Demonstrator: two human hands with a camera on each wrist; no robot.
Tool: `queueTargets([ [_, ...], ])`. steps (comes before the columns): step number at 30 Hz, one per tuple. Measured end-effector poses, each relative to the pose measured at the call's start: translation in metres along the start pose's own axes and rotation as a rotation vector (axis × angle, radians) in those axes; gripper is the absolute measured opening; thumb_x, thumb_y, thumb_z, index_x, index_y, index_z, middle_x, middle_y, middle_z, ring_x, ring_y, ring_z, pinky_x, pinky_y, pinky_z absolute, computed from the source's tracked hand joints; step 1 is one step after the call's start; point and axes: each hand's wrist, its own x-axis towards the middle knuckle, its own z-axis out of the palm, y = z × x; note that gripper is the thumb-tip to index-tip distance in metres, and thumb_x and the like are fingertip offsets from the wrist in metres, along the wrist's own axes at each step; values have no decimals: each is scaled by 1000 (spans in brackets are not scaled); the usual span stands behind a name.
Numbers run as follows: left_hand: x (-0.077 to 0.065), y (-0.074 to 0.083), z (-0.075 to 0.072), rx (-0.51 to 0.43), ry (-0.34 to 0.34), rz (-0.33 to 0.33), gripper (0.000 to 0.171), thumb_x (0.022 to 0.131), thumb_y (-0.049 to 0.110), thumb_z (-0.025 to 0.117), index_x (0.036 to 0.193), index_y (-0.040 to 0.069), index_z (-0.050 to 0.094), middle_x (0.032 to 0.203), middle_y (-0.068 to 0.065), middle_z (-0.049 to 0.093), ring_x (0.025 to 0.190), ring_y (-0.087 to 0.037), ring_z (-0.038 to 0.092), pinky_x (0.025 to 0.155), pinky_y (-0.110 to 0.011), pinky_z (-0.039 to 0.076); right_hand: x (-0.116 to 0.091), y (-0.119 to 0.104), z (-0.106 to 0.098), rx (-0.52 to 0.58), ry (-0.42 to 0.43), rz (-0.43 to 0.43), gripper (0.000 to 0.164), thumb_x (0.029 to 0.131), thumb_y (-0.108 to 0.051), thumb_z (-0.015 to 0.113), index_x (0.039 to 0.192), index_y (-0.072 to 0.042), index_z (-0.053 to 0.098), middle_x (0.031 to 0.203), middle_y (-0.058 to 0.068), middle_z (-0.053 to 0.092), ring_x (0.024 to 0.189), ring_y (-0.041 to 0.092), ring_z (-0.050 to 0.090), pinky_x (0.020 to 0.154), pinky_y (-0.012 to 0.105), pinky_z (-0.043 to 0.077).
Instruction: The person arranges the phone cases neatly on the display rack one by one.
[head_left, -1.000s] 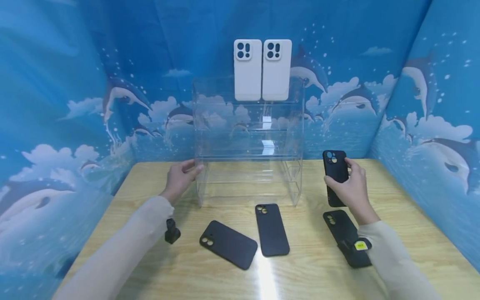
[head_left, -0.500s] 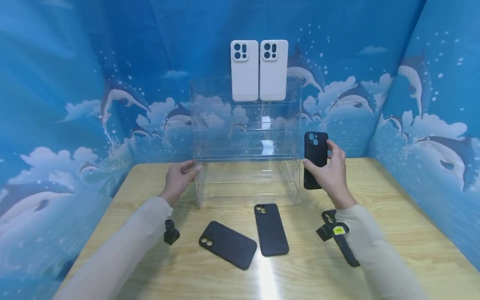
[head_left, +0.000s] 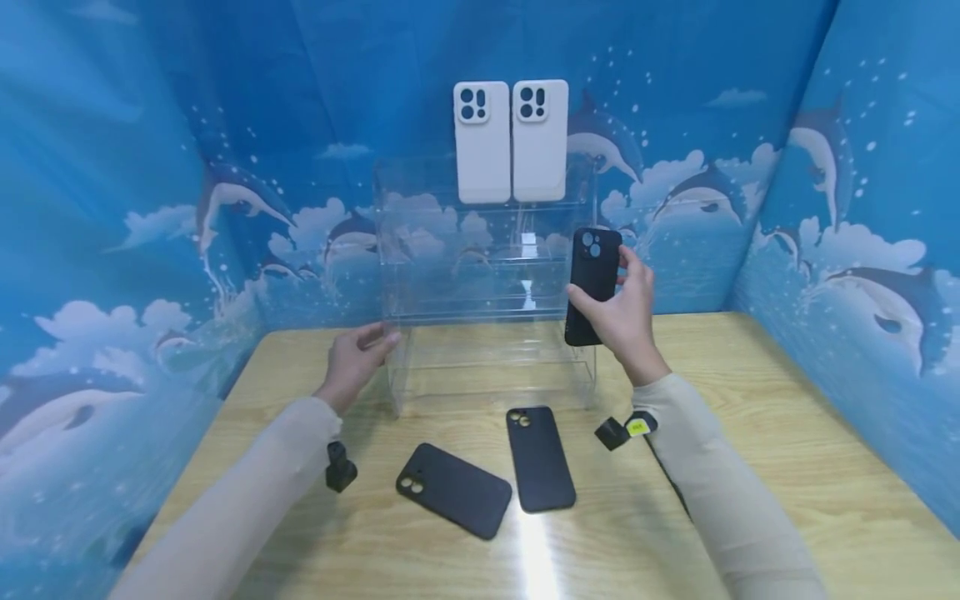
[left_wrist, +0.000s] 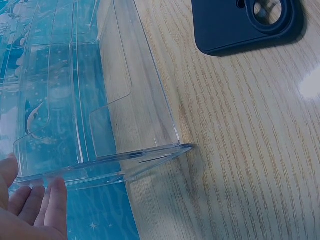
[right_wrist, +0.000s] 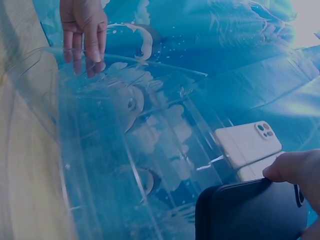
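Note:
A clear acrylic tiered display stand [head_left: 487, 287] stands on the wooden table. At its left side my left hand [head_left: 355, 364] holds the side panel, thumb on one side and fingers on the other. My right hand [head_left: 626, 312] grips a black phone case [head_left: 592, 287] by its edges, upright, in front of the stand's right side. That black case [right_wrist: 250, 212] fills the bottom of the right wrist view, with the thumb on its edge. Two white phone cases, a left one [head_left: 482, 150] and a right one [head_left: 540, 146], lean side by side on the top tier.
Two more black phone cases lie flat before the stand, one slanted [head_left: 453, 492] and one nearly straight [head_left: 542, 458]. Another dark case is mostly hidden under the right forearm. Blue dolphin-printed cloth [head_left: 300, 100] encloses the table [head_left: 600, 517] at the back and sides.
My right hand has carried the black phone case left and up, from above the table's right side to the stand's right side. The left hand stays at the stand.

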Motion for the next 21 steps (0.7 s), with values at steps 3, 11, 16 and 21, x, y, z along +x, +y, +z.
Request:
queueTargets([
  [3,-1,-1,0,-3,-3,-1,63,94,41,60,146,12,41,149,-8,41,127,-28,50,101,-42,49,6,-9,5,1,7,-25,93,83,-37,72,153,-10,18,148,19,23,124,37,36,95,55,43],
  [11,-1,-2,0,-11,-10,5,65,93,42,60,146,10,40,150,-10,40,129,-29,49,102,-42,49,27,-35,15,7,26,-92,93,81,-35,74,152,-10,19,143,17,28,124,33,39,97,48,46],
  [16,0,-2,-1,-7,-9,6,64,93,42,61,146,12,41,149,-9,41,126,-29,51,101,-43,50,41,-55,22,-11,50,-108,95,80,-36,74,152,-11,17,145,15,26,126,29,41,102,43,46],
  [21,2,-2,-2,2,-5,5,64,93,43,61,146,13,41,149,-8,41,128,-28,50,100,-42,50,53,-72,30,-74,79,-111,96,82,-36,72,153,-14,12,148,12,22,129,26,37,109,41,39],
])
